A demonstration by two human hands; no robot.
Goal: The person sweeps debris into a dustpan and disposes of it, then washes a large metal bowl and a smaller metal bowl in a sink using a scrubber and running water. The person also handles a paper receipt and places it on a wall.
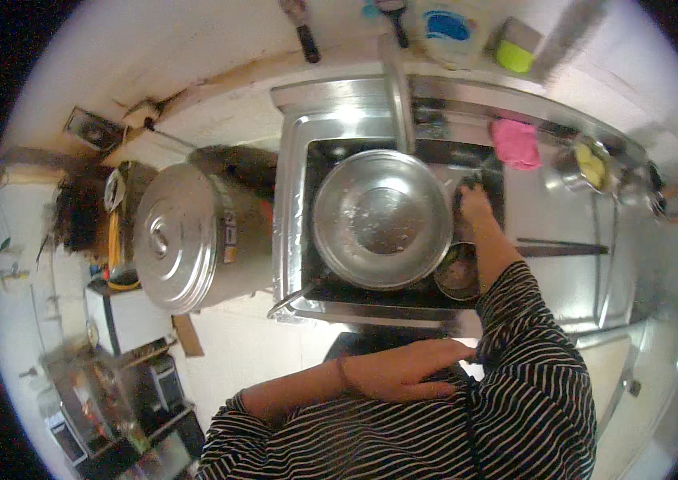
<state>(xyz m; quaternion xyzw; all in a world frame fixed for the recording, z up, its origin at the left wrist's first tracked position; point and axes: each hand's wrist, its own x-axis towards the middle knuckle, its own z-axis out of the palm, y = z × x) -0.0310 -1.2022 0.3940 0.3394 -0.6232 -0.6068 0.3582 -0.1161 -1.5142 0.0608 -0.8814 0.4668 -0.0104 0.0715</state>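
Note:
A wide shiny metal basin [382, 219] with drops of water or residue inside sits in a dark-bottomed steel sink [292, 198]. At the basin's right, my right hand [474, 201] reaches down into the sink; its fingers are blurred near a small dark thing, and whether they hold it cannot be told. Below that hand, partly under the forearm, is a small round metal bowl [458, 273]. My left hand [417, 369] lies across the front of my striped top, with fingers extended and apart and nothing in it.
A large lidded metal container [180, 237] stands left of the sink. On the steel drainboard [561, 288] at the right are a pink cloth [517, 144], dark chopsticks [564, 247], and metal bowls, one with yellowish pieces [591, 165]. A metal upright [398, 90] rises behind the basin.

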